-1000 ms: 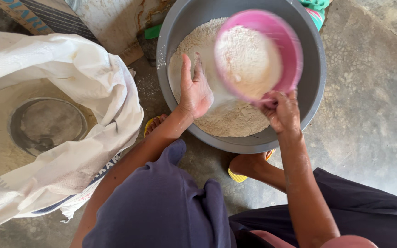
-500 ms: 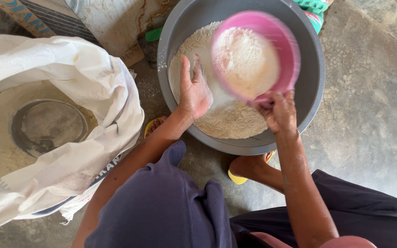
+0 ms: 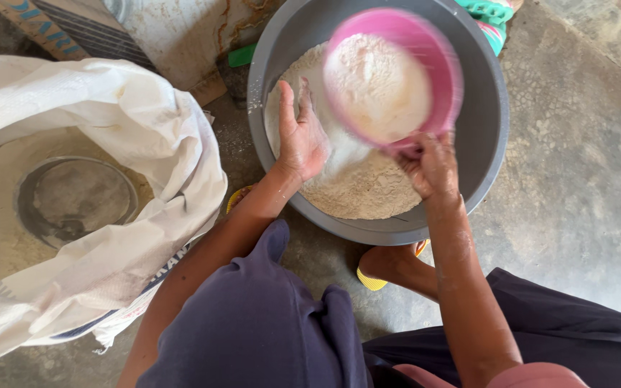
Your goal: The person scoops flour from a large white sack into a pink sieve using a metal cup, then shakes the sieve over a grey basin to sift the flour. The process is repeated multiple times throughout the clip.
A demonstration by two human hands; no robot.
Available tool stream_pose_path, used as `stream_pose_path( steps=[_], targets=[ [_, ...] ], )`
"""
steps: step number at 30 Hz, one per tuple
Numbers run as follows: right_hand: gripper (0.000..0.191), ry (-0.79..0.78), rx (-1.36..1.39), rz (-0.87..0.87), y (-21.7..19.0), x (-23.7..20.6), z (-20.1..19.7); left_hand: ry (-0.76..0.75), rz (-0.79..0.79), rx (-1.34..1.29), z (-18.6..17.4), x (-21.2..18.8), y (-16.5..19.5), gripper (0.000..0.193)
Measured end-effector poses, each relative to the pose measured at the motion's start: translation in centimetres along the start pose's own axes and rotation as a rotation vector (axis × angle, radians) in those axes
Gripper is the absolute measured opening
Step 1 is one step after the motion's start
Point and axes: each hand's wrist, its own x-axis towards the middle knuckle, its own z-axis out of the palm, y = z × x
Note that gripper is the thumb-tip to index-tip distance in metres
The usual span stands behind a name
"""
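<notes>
A big grey basin point(image 3: 486, 122) stands on the concrete floor with a heap of white flour point(image 3: 357, 190) in it. My right hand point(image 3: 425, 162) grips the near rim of a pink sieve point(image 3: 393, 75) full of flour, held above the basin and blurred by motion. My left hand point(image 3: 302, 136) is open, palm flat and upright beside the sieve's left side, over the flour heap. Fine flour falls below the sieve.
A large white sack point(image 3: 109, 144) at the left holds flour and a round metal sieve point(image 3: 73, 197). My knees in dark cloth fill the foreground, and a foot in a yellow sandal point(image 3: 382, 269) rests below the basin. A rusty metal sheet point(image 3: 174, 32) lies behind.
The pink sieve has shifted left toward my left hand and is blurred from shaking. My left hand has stayed beside it over the flour.
</notes>
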Motion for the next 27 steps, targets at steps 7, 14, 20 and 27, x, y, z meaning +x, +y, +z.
stream_pose_path(
  steps=[7, 14, 20, 27],
  targets=[
    [0.068, -0.033, -0.009, -0.001, 0.8, 0.3, -0.7, 0.129, -0.046, 0.025, -0.3, -0.2, -0.2, 0.123],
    [0.062, -0.094, -0.066, 0.091, 0.6, -1.6, 0.1, -0.122, 0.002, -0.074, -0.9, -0.3, -0.5, 0.113],
    [0.056, -0.197, 0.159, 0.073, 1.2, -1.1, -1.3, -0.008, -0.034, -0.036, -0.9, -0.5, -0.4, 0.121],
    [0.066, -0.041, 0.025, -0.048, 1.0, -1.1, -1.0, 0.079, -0.077, 0.026, -0.4, -0.8, 0.2, 0.124]
  ],
)
